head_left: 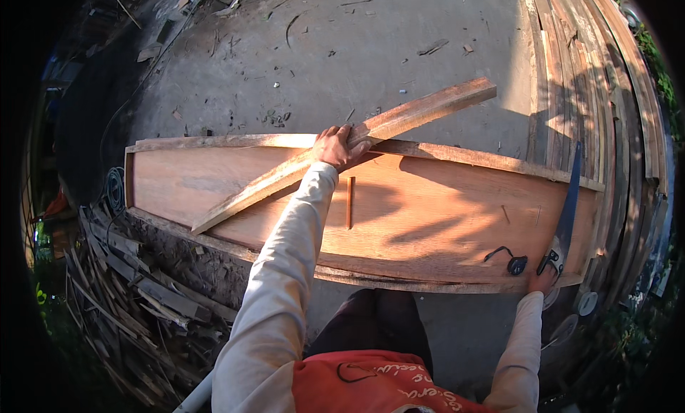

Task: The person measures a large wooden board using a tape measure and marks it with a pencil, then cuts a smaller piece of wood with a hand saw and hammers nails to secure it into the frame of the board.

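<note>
Left hand point(337, 147) closed over a long wooden plank point(349, 150), gripping near its middle. Long axis running diagonally: lower end out to the left of that hand, upper end up and away to the right, resting across a wide board point(442, 220) on the tabletop. Right hand point(544, 279) well apart at the board's near right corner, apparently wrapped around a handsaw point(567, 213) handle, though partly hidden. Blade pointing away. Small black hook point(508, 260) just left of the right hand.
</note>
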A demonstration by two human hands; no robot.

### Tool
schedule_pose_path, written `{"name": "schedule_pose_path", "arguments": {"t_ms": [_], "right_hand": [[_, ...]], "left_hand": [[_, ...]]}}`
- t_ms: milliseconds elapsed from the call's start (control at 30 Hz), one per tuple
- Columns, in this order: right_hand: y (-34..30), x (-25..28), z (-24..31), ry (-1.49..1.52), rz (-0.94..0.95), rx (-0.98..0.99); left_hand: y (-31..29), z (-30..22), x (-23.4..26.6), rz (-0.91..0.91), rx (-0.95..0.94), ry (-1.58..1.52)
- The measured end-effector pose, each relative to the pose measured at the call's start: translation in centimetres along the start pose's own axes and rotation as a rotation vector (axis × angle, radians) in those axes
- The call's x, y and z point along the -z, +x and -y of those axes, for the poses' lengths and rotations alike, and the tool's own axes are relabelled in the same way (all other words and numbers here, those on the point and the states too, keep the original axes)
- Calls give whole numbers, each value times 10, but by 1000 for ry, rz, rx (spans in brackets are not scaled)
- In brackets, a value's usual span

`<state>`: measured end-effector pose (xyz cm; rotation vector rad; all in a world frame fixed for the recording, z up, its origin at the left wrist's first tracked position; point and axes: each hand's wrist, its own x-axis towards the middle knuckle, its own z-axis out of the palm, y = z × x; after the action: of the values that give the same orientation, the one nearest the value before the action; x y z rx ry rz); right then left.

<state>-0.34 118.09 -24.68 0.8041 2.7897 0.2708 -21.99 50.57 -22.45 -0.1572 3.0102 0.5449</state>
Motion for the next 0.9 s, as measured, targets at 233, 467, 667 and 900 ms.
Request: {"name": "schedule_pose_path", "arguments": {"t_ms": [233,467,667,900], "right_hand": [[-39,34,29,1143,-73,-320],[-199,96,149,1842,100,240],[-259,104,203,1795,348,314],[-267,93,235,1658,369,393]], "left_hand": [[16,6,-6,192,62,-207],[4,36,-35,172,24,-87],[10,55,-57,95,-96,-31],[5,65,-66,188,-106,-85]]}}
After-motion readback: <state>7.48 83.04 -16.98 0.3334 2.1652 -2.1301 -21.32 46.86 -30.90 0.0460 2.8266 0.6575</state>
